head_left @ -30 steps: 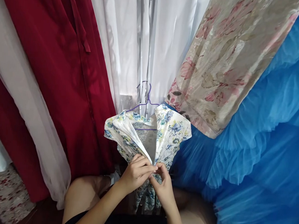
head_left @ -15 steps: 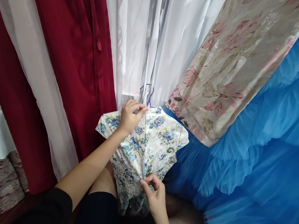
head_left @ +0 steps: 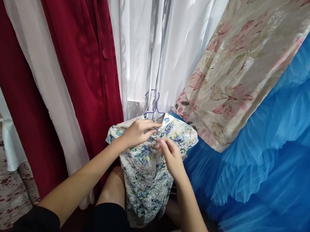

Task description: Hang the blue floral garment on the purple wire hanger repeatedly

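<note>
A short-sleeved white dress [head_left: 142, 170] with a blue, green and yellow flower print hangs before my knees on a purple hanger [head_left: 156, 104]. A straight seam or closure runs down its middle, and its neckline gapes slightly at the top. My left hand [head_left: 141, 131] reaches across the upper middle, finger and thumb closed at the edge of the neck opening. Just below and to the right, my right hand [head_left: 172, 156] is at the seam, its fingers curled and smeared by motion. Whether they pinch cloth cannot be made out.
Dark red cloth [head_left: 82, 65] and pale drapes hang on the left. White curtains [head_left: 137, 53] with grey ribbons [head_left: 162, 44] hang behind the hanger. At right are a beige floral cloth [head_left: 231, 78] and a ruffled blue tulle skirt [head_left: 265, 168].
My right hand has moved up from the lower seam to just below my left hand. My left hand has shifted slightly right and down, uncovering the hanger, and the neckline now gapes.
</note>
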`<state>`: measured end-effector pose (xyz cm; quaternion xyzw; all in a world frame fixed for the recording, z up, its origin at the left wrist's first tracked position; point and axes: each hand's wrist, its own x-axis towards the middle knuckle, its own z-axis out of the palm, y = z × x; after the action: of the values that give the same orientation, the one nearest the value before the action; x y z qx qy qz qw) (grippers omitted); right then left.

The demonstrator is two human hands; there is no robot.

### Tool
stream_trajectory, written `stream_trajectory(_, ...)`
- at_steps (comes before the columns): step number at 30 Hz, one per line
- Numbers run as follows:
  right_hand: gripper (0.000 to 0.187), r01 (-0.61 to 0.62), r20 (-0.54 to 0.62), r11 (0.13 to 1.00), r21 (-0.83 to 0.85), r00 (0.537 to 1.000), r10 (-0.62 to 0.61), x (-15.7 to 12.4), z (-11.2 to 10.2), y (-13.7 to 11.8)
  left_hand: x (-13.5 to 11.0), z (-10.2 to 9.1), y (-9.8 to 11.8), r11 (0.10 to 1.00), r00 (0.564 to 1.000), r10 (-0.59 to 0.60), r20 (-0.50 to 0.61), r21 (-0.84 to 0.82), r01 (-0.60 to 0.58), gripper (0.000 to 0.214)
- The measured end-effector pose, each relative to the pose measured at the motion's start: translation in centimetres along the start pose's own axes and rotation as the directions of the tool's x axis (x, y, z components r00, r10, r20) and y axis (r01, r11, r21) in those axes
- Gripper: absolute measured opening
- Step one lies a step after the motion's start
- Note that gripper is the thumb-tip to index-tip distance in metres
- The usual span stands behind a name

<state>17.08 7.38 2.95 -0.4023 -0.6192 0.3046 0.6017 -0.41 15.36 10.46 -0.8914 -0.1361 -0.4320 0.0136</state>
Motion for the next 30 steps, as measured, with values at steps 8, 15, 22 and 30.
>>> stream_trajectory(8,0.034,0.166,-0.024,0.980,-0.113,0.985,-0.170,5.3,1.7,-0.4,0.0,-0.7,0.8,0.996,0.998,-0.021,-0.061,0.088,0.026,0.025)
stream_trajectory(15,0.034,-0.011,-0.017,0.990,-0.141,1.000,0.009,3.4,1.0,3.3,-0.7,-4.4,-4.2,0.924,0.739,-0.383,-0.553,-0.221,0.314,0.009)
stream_trajectory(22,0.028,-0.102,0.101,0.993,-0.063,0.989,0.108,0.9,2.9,2.0,-10.0,-5.4,-13.0,0.607,0.254,-0.794,-0.553,-0.691,0.393,0.034)
stream_trajectory(30,0.031,-0.215,-0.403,0.920,0.329,0.849,0.342,-4.9,-0.5,7.7,-16.8,3.6,-7.5,0.413,0.298,-0.908,-0.296,-0.754,0.510,0.033)
